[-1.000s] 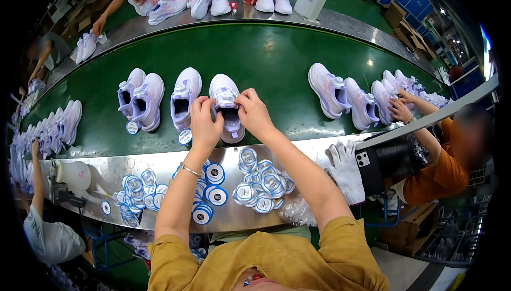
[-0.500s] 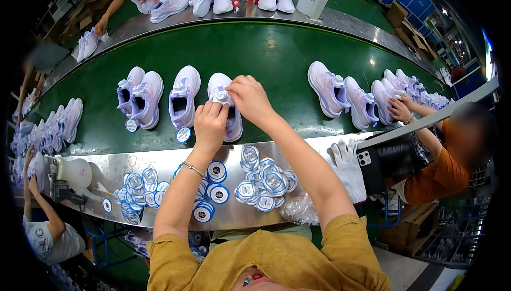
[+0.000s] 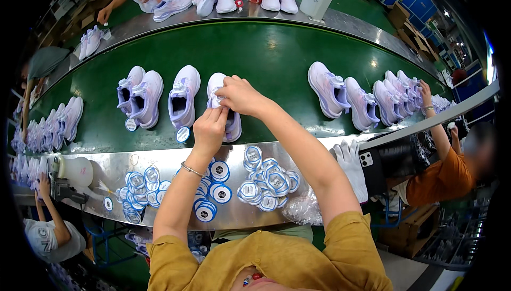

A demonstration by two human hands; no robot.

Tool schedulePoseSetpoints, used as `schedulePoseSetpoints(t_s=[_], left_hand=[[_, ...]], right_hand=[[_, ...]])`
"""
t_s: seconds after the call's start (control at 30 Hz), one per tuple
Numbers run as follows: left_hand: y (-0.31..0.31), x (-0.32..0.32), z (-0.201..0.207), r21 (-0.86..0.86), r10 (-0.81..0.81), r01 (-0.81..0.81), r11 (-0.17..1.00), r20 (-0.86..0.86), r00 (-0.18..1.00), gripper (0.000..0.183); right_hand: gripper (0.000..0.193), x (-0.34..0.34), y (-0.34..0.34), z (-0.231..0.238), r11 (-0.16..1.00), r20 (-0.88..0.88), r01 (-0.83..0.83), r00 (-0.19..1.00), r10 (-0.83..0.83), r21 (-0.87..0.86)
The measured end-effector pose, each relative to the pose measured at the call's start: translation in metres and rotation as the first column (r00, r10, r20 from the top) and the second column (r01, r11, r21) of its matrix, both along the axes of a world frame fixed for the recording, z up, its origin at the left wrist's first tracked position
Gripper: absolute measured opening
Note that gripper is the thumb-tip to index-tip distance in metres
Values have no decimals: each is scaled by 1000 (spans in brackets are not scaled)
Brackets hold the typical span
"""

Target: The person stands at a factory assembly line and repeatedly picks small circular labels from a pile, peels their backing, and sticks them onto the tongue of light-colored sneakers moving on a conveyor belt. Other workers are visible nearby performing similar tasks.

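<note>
So the big change here is how close the hands get: a second ago the fingers are on either side of the shoe (image 3: pixel 214 83), spread around its opening, and now they're bunched together over its tongue. The right hand (image 3: pixel 242 95) has slid across to the left and covers the top of the shoe, fingers curled in and pinching there, and the left hand (image 3: pixel 209 129) pinches right below it, fingertips pretty much meeting. Exactly which bit they've got hold of is hidden, so I can't tell you if it's a strap, the knob or something small. To me that reads as going from steadying the shoe to the fiddly part, and I wouldn't call it done yet. The shoe itself is on the green belt (image 3: pixel 266 51), directly under the fingers, toe poking out beyond them and heel on the near side. Just left of the fingers there's another shoe (image 3: pixel 184 86) with a round tag (image 3: pixel 183 134) by its heel, and a pile of tags (image 3: pixel 269 184) sits on the bench (image 3: pixel 154 156), nearer the body than the fingers. Way off to their right, a co-worker's hand (image 3: pixel 425 93) has moved farther along the shoe row.
</note>
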State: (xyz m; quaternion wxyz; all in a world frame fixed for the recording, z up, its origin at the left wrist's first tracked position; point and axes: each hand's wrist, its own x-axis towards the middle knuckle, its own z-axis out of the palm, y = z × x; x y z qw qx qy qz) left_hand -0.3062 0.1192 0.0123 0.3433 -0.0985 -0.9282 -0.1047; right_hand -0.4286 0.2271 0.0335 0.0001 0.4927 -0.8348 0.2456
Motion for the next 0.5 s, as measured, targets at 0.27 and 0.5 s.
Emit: schedulePoseSetpoints(t_s=[0.27,0.5], left_hand=[[-4,3,3,10,7,-7,1000,-14,1000,23],[-10,6,1,30,25,-24,999,-18,1000,21]], right_hand=[[31,-1,0,-15,994,147,34,989,-19,-103],[33,6,-12,-3,995,149,102,983,-104,17]])
